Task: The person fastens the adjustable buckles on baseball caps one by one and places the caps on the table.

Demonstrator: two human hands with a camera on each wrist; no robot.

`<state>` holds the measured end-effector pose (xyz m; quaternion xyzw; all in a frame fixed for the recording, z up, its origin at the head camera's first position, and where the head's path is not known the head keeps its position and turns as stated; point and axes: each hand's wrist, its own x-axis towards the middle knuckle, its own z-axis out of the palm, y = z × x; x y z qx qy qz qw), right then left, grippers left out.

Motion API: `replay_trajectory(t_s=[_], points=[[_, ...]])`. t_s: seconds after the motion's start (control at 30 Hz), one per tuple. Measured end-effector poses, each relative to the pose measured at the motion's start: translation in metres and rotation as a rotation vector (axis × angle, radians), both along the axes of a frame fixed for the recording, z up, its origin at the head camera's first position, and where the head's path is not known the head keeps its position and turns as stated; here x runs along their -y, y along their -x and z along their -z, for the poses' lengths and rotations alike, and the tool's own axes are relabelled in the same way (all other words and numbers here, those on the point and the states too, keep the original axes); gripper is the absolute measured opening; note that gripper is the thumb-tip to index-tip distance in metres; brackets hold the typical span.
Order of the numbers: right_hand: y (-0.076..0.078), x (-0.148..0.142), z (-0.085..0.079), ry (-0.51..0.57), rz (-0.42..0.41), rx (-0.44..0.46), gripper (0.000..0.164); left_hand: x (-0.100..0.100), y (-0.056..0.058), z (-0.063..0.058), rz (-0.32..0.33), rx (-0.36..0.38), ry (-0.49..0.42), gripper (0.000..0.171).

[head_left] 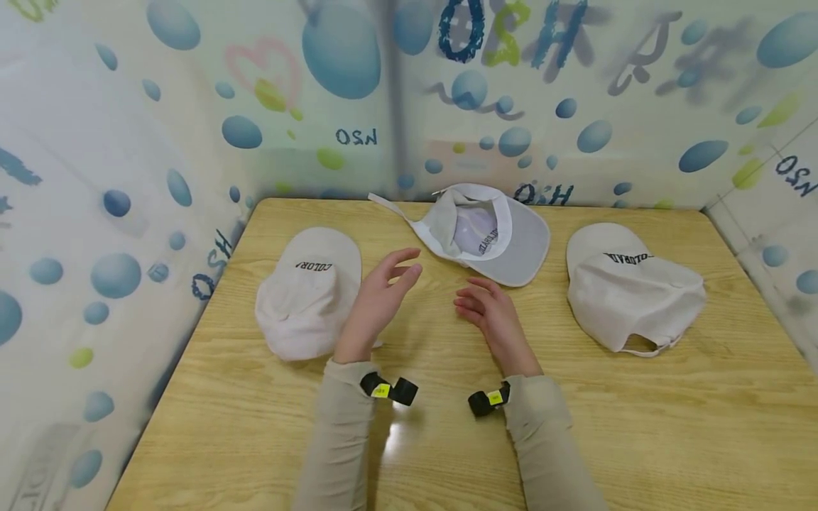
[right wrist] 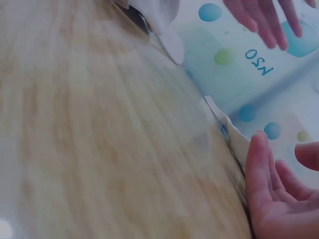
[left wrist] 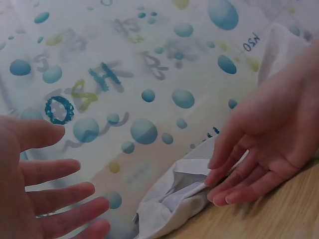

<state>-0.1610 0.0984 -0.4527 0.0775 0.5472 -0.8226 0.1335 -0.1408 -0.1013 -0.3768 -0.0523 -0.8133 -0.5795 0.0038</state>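
Observation:
Both hands hover over the middle of the table with nothing in them. The left hand (head_left: 378, 301) has its fingers spread, beside a white cap (head_left: 297, 305) lying at the left with dark lettering on its front. Loosely bent fingers show on the right hand (head_left: 495, 319), just in front of a cap (head_left: 530, 245) that lies upside down at the back, its inside and strap facing up. In the left wrist view this upturned cap (left wrist: 174, 199) appears behind the right hand (left wrist: 279, 149). A third white cap (head_left: 633, 298) sits at the right, strap opening toward the front.
The wooden table (head_left: 671, 426) backs onto a wall (head_left: 409, 85) printed with blue drops and letters, and side walls stand to the left and right. A small black camera (head_left: 402, 391) is strapped to the left wrist, another (head_left: 481, 404) to the right.

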Motion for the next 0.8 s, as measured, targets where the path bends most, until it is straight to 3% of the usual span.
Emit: replay_trajectory(t_s=[0.17,0.4,0.6,0.8], points=[[0.002,-0.008,-0.001,0.027,0.079,-0.01,0.034,-0.007,0.006,0.013,0.015,0.019,-0.002,0.036],[0.004,-0.013,-0.001,0.061,0.159,-0.015,0.034,-0.017,0.012,0.03,0.036,0.085,-0.138,0.032],[0.006,-0.016,-0.002,0.07,0.148,0.004,0.046,-0.027,0.015,0.043,0.054,0.149,-0.183,0.037],[0.007,-0.015,-0.003,0.054,0.116,0.024,0.046,-0.034,0.018,0.061,0.084,0.22,-0.242,0.043]])
